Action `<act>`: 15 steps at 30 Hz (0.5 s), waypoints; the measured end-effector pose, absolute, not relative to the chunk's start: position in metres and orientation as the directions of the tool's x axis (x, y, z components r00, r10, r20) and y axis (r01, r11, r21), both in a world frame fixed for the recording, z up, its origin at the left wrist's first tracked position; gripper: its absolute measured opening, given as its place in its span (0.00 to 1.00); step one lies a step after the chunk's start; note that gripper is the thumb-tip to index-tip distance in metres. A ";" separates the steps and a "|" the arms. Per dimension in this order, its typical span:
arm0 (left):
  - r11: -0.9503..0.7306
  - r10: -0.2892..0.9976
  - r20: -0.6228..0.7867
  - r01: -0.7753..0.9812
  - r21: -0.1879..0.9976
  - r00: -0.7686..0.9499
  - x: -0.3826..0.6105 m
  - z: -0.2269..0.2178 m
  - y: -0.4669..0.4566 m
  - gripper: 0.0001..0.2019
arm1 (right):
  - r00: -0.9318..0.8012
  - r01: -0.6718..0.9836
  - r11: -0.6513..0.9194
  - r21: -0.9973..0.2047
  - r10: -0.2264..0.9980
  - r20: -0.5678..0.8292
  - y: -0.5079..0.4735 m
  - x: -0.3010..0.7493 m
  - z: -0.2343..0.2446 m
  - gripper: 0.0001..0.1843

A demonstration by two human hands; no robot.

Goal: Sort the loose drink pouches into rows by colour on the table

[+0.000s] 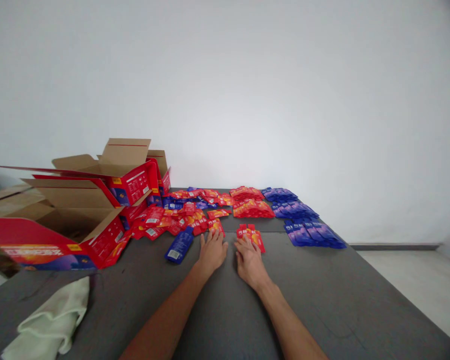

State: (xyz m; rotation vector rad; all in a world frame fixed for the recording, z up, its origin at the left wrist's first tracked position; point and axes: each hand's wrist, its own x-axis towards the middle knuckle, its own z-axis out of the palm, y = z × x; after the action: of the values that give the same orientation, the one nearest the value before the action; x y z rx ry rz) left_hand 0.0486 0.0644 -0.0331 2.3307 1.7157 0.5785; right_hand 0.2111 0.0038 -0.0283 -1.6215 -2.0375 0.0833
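My left hand (213, 252) is open on the dark tabletop, its fingertips at the lower edge of a red-orange pouch (216, 226). To its left lies a blue pouch (180, 245), label side up. My right hand (250, 262) rests with its fingers stretched over a small group of overlapping red pouches (258, 237); its palm and thumb hide their lower left part. Behind my left hand spreads a loose heap of red and blue pouches (176, 220). Beyond my right hand are neat rows of red pouches (253, 208).
Overlapping rows of blue pouches (313, 233) line the table's right side. Open red cardboard boxes (108, 240) stand on the left. A pale cloth (56, 317) lies at the front left of the table (225, 320). A white wall (247, 100) rises behind.
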 end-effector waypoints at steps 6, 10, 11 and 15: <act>-0.348 0.936 0.207 0.824 0.447 0.284 0.028 -0.022 0.025 0.11 | -0.141 0.862 0.320 -0.392 0.896 0.421 0.000 0.201 -0.027 0.21; -0.136 0.976 0.214 0.857 0.498 0.031 0.016 -0.018 0.015 0.12 | -0.183 0.824 0.393 -0.408 0.866 0.466 -0.005 0.191 -0.023 0.19; -0.089 0.981 0.192 0.848 0.522 -0.016 0.014 -0.017 0.013 0.15 | -0.196 0.814 0.406 -0.415 0.865 0.462 -0.007 0.189 -0.022 0.19; 0.037 0.996 0.034 0.756 0.654 -0.078 0.005 -0.016 0.010 0.16 | -0.220 0.778 0.423 -0.464 0.876 0.430 -0.011 0.182 -0.022 0.16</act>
State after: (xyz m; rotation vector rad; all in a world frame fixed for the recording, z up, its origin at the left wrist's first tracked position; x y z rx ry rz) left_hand 0.0053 0.0102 -0.0157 1.7667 1.8864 0.7364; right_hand 0.1818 -0.0113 -0.0224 -1.3925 -2.0360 0.1951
